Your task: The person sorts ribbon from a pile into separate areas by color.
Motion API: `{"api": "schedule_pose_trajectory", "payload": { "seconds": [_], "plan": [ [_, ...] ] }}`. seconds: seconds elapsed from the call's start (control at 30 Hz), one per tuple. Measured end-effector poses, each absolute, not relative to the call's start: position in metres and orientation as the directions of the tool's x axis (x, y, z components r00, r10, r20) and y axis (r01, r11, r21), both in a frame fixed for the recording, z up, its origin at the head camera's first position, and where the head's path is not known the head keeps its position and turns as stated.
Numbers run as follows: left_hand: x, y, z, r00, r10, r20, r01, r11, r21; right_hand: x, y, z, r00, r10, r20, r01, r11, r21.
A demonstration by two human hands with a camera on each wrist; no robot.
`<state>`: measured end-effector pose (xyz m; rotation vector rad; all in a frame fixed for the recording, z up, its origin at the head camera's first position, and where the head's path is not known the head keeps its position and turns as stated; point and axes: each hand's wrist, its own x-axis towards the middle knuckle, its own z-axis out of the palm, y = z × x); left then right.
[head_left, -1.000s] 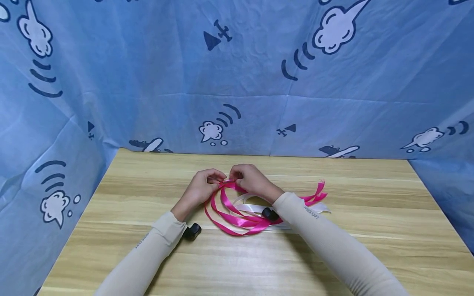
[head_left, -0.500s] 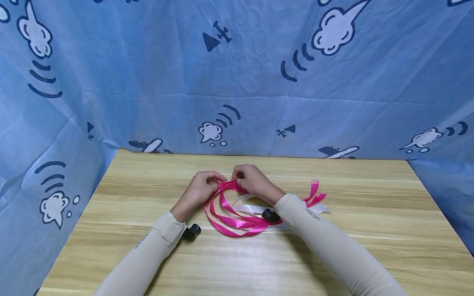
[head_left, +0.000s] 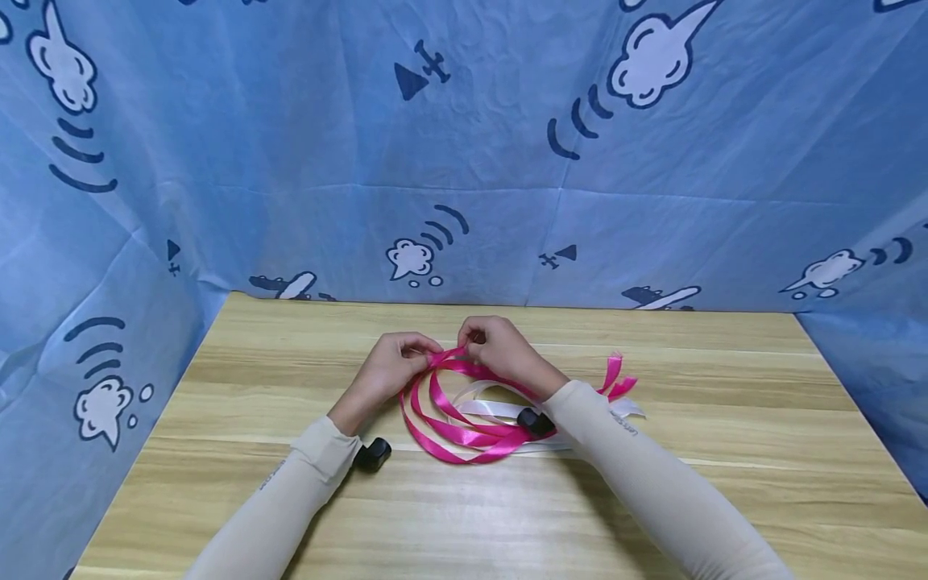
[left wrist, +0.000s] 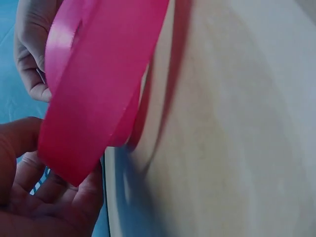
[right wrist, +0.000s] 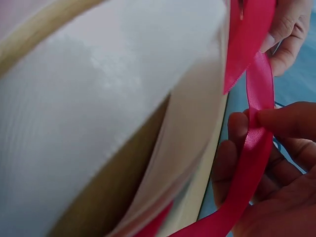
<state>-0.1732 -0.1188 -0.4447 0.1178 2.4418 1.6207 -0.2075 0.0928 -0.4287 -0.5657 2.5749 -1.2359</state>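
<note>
My left hand [head_left: 391,362] and right hand [head_left: 502,348] sit close but apart, each pinching the pink ribbon [head_left: 471,437] between thumb and fingers. Its loops lie on the table [head_left: 464,524] among the white ribbon [head_left: 487,408], with ends poking out to the right beyond my arm. The far edge, where the blue cloth [head_left: 464,137] rises, is near my knuckles, so there's little room that way; wood runs wide to the left and right edges and back toward me. Print on my right sleeve [head_left: 652,467] seems to begin "Let's", the rest unclear; print on my left sleeve [head_left: 283,499] is too small to read
</note>
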Motion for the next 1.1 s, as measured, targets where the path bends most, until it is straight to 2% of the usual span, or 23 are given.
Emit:
{"api": "schedule_pose_trajectory", "payload": {
  "seconds": [0.27,0.67,1.1],
  "plan": [
    [-0.173,-0.118,-0.437,-0.97,0.181,-0.161,-0.088,0.358,0.93,-0.204,0.1,-0.42,-0.91,-0.413,-0.03,-0.225,0.553,-0.802],
    [-0.169,-0.118,-0.414,-0.971,0.205,-0.127,-0.059,0.31,0.949,-0.198,0.109,-0.399,-0.915,-0.402,0.027,-0.235,0.479,-0.846],
    [-0.167,-0.118,-0.397,-0.981,0.182,-0.075,-0.029,0.239,0.971,-0.193,0.126,-0.381,-0.938,-0.348,0.006,-0.171,0.445,-0.879]
  ]
}}
